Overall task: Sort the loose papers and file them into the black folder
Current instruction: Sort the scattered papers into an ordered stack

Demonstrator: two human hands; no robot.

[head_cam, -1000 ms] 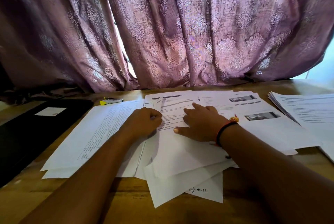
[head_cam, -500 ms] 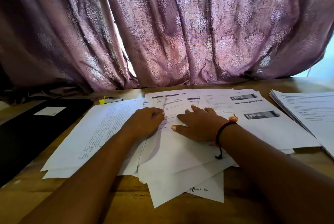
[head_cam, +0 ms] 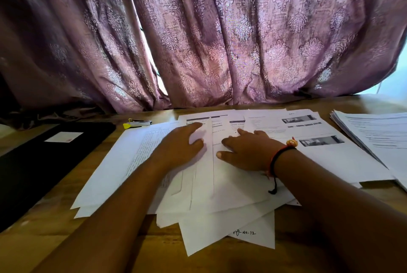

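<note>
Head view: your left hand (head_cam: pixel 179 148) lies flat on the papers (head_cam: pixel 220 184) in the middle of the table (head_cam: pixel 44 239), fingers spread and forefinger stretched toward a dark header band, gripping nothing. Your right hand (head_cam: pixel 248 151) rests just beside it on the same heap, palm down and fingers splayed, also gripping nothing; a red and black cord (head_cam: pixel 275 162) with an orange bead circles that wrist. The only legible writing is a handwritten mark on the lowest sheet at the near edge, which reads "No. 12" after a scrawl you cannot make out. Printed text on the other sheets is too blurred to read. The central heap counts at least six overlapping sheets, fanned at different angles; an exact count cannot be given. A sheet (head_cam: pixel 319 140) to the right of your right hand carries two dark rectangular pictures. A separate stack (head_cam: pixel 374 136) lies at the far right, apart from the heap. The folder (head_cam: pixel 44 158) lies closed at the left, flat on the table, bearing one white label (head_cam: pixel 63 137) whose writing cannot be read. One yellow-tipped marker (head_cam: pixel 137 123) lies beyond the papers. One patterned mauve curtain (head_cam: pixel 220 41) hangs behind the table.
</note>
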